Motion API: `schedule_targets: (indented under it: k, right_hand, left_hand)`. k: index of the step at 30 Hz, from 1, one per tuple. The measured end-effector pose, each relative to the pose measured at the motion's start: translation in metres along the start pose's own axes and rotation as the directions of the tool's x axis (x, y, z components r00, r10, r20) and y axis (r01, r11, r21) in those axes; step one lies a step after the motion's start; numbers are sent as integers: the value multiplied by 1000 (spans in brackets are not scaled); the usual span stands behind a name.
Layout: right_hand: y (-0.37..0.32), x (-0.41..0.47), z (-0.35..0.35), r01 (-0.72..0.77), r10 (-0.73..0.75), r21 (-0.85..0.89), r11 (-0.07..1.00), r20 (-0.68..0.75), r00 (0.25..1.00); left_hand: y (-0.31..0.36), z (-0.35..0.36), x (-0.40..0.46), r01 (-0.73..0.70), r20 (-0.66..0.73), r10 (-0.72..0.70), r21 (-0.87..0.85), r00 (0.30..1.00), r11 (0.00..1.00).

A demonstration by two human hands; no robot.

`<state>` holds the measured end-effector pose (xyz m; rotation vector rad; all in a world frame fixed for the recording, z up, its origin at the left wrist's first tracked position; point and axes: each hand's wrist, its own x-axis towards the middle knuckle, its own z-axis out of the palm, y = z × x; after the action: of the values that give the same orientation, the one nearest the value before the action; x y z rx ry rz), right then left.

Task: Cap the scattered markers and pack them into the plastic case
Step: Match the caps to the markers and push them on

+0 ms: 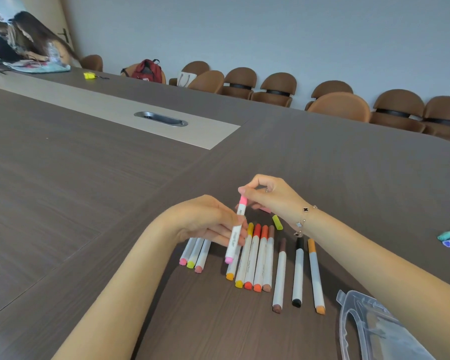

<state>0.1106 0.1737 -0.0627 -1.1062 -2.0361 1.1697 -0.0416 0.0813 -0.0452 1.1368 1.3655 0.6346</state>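
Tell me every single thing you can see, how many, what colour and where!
Pink marker: one, white with pink ends, held above the table.
Markers lying on the table: about eleven, white with coloured ends, in front of the person.
Loose cap: one, yellow-green, beyond the markers.
Plastic case: one, clear, near right.
Table: one, dark wood grain.
Chairs: many, brown, along the wall.
Backpack: one, red, on a chair.
Another person: one, far left.
Left hand: holds the pink marker's barrel.
Right hand: pinches its top pink cap.
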Motion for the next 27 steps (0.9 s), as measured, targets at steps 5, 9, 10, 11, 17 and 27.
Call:
schedule_targets:
  k: [5, 9, 10, 11, 17, 27]
  right_hand:
    - [4, 0, 12, -39, 39, 0, 999, 35, 999]
    - [5, 2, 20, -35, 38, -60, 998, 64, 997]
    - [5, 3, 21, -34, 39, -63, 997, 72, 997]
    - [5, 3, 22, -34, 39, -62, 998, 80, 996]
    - [-3, 3, 20, -31, 32, -12, 999, 151, 988]
    - [0, 4, 13, -16, 24, -56, 998, 155, 988]
  left_hand:
    - [-4, -11, -3, 49, -4, -49, 106, 999, 993]
    - [-7, -17, -2, 75, -74, -63, 175, 995, 982]
    - [-8, -18, -2, 76, -92, -60, 181, 994, 981]
    - [-9, -19, -3, 77, -106, -58, 181, 993, 981]
    - [-9, -19, -1, 80, -113, -59, 194, 992, 978]
    - [-11, -19, 4, 92, -116, -71, 192, 991, 977]
